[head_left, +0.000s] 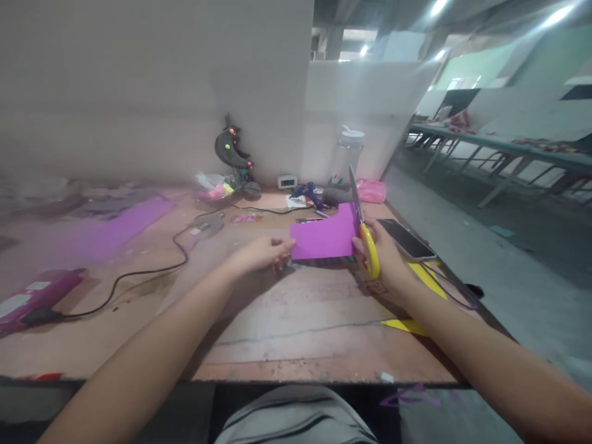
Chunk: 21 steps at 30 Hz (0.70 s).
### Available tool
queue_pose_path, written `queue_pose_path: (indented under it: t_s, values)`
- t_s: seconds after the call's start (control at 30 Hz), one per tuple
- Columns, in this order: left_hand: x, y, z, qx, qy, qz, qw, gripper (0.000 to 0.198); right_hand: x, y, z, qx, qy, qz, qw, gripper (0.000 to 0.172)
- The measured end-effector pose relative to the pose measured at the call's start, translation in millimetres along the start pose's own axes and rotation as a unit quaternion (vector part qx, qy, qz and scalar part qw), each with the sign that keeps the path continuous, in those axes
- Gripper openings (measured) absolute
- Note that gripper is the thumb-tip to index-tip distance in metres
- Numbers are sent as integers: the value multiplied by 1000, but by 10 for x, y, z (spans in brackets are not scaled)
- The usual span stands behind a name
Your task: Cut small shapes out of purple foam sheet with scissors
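Note:
A purple piece of paper (324, 238) with a curved notch along its top edge is held up over the table. My left hand (272, 251) pinches its left edge between thumb and fingers. At its right edge, my right hand (377, 253) grips the paper and also holds yellow-handled scissors (370, 246). The scissors' blades point upward, beside the paper's right side. Below and behind the right forearm, yellow paper (404, 327) lies on the table.
A dark phone (409, 239) lies right of my right hand. Behind the paper are a blue glue gun (309, 193), a small clock (287, 182), a clear bottle (349, 154) and a pink pouch (371, 190). A magenta power strip (44, 299) with a black cable is at left.

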State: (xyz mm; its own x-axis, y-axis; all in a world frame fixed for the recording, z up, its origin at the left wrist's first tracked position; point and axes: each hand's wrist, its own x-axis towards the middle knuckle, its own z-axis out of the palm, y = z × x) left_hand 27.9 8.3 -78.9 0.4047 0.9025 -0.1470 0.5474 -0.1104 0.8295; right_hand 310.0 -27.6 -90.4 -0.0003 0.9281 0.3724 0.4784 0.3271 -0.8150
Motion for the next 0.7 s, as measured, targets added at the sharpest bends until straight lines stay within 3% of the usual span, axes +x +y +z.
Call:
queue_pose_path:
  t_s: [0.2, 0.37, 0.47, 0.57, 0.7]
  values:
    - [-48, -169, 106, -87, 46, 37, 994, 43, -144, -261, 26, 41, 22, 18, 999, 39]
    - [-162, -156, -2, -124, 55, 52, 989, 34, -127, -288, 40, 51, 37, 29, 998, 44]
    - [-190, -95, -133, -153, 120, 66, 979, 34, -90, -258, -19, 76, 37, 12, 996, 42]
    - [-196, -34, -265, -206, 199, 98, 953, 34, -142, -296, -81, 120, -18, 10, 993, 39]
    - [-215, 31, -347, -274, 245, 131, 921, 39, -321, -398, -66, 84, -154, 39, 984, 51]
